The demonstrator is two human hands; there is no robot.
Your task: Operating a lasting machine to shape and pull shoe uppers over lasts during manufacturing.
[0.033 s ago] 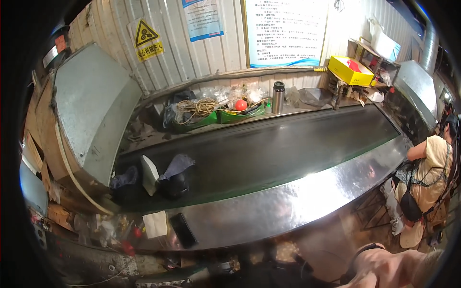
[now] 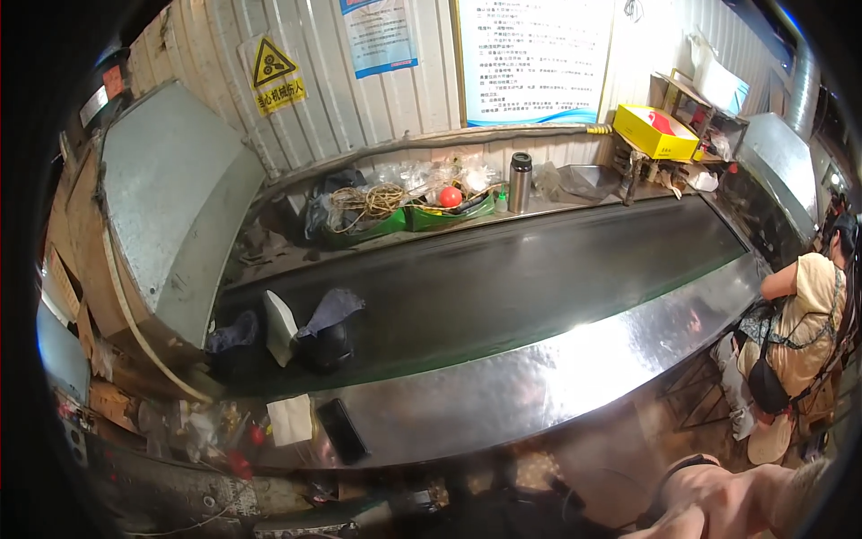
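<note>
At the lower right edge shows bare skin that seems to be my right hand (image 2: 709, 503) and wrist, with a dark curved band beside it. Its fingers cannot be made out, nor whether it holds anything. My left hand is out of view. On the dark conveyor belt (image 2: 503, 278), at its left end, sit two black rounded pieces (image 2: 328, 346) with purplish-grey flaps, perhaps shoes. A white flat panel (image 2: 281, 328) stands tilted between them. A black phone (image 2: 342, 431) lies on the shiny metal ledge (image 2: 485, 404), beside a cream square sheet (image 2: 289, 420).
Behind the belt stand a steel flask (image 2: 520, 183), a small green bottle (image 2: 501, 203) and green trays (image 2: 377, 225) with cord and a red ball (image 2: 450, 197). A yellow box (image 2: 655, 132) rests at back right. Metal hoods (image 2: 171, 198) flank the belt. Another person (image 2: 799, 314) sits at right.
</note>
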